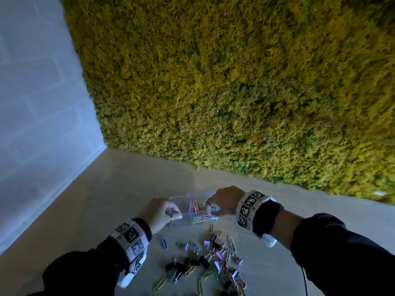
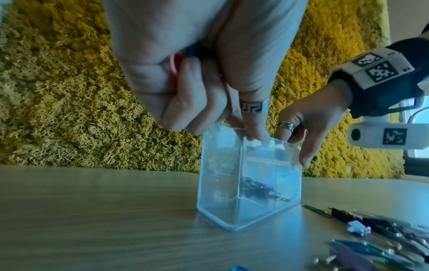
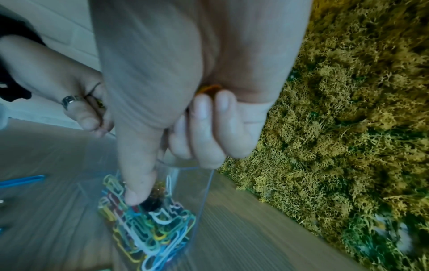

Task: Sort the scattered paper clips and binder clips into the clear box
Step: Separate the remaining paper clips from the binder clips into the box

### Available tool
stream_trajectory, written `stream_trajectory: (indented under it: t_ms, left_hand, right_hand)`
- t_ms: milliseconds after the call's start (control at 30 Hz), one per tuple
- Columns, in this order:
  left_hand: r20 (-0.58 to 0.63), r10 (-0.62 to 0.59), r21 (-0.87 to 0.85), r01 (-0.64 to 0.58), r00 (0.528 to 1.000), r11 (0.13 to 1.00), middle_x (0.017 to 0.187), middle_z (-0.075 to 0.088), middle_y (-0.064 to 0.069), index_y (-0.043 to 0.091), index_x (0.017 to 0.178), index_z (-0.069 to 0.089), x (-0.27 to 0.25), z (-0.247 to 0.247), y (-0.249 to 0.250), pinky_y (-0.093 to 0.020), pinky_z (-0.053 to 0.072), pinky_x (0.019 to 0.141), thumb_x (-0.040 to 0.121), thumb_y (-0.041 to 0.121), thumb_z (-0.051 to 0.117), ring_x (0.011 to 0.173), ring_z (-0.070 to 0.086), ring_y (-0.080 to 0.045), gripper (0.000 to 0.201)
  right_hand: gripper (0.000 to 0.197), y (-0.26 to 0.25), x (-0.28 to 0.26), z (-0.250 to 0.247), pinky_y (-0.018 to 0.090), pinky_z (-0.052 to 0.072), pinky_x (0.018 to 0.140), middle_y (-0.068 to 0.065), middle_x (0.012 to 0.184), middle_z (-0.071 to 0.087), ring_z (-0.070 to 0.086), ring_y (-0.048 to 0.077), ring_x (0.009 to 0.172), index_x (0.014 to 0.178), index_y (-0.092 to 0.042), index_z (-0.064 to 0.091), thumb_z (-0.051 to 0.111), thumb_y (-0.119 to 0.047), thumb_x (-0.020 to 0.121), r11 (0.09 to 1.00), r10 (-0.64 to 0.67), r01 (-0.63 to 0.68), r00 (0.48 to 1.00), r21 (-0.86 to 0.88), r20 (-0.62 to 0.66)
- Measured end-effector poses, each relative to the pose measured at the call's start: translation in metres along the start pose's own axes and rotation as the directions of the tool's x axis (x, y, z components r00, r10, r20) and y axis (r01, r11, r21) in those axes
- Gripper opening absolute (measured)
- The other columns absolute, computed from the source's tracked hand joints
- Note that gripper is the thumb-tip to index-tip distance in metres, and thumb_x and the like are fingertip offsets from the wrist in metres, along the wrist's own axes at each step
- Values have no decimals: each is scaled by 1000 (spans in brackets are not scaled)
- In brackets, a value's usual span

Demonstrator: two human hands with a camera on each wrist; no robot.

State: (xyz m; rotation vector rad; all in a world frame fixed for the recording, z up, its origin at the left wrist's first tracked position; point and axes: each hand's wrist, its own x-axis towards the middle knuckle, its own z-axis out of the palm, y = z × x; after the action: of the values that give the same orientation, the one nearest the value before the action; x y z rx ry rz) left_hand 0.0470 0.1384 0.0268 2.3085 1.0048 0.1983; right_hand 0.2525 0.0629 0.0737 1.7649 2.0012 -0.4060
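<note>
Head view: both hands are at the clear box (image 1: 186,210) on the wooden table (image 1: 96,199); the left hand (image 1: 159,211) curls at its left edge, the right hand (image 1: 224,201) reaches over the right compartment, where coloured paper clips (image 1: 204,217) lie. Loose clips (image 1: 213,259) are scattered nearer the person.
Left wrist view: left hand (image 2: 197,77), fingers curled, pink clip (image 2: 174,64) tucked in the palm, fingertips on the box rim (image 2: 255,141).
Right wrist view: right hand (image 3: 185,82), fingers curled round something orange (image 3: 209,89), thumb pointing down into the clip pile (image 3: 148,229).

clear box (image 1: 181,218) | multicoloured paper clips (image 3: 148,225) | yellow-green moss wall (image 1: 235,82)
</note>
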Motion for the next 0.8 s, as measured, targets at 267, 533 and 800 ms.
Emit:
stream_trajectory:
  t_ms: [267,533,800]
  left_hand:
    - [26,28,-43,-26,999,999,52,45,11,27,77,71,-1,-1,0,-11,31,44,79,34,68,43,45,4,7]
    - [28,32,-58,-31,999,998,53,45,12,26,81,70,0,2,-4,-11,30,45,81,34,66,47,38,-1,10]
    - [36,15,-66,-13,999,998,63,54,16,38,68,58,1,3,-6,-7,33,47,80,36,66,51,47,2,14]
  right_hand:
    - [40,3,-4,-12,35,44,90,1,115,63,58,23,105,127,-25,51,54,-36,89,998,15,-9,996,-64,90]
    - [37,5,-6,-6,38,47,91,6,116,64,60,26,103,123,-21,52,56,-34,88,986,12,3,996,-167,91]
    - [33,16,-15,-5,31,42,76,5,107,64,60,25,96,114,-22,55,57,-37,86,998,-33,32,999,-62,-15]
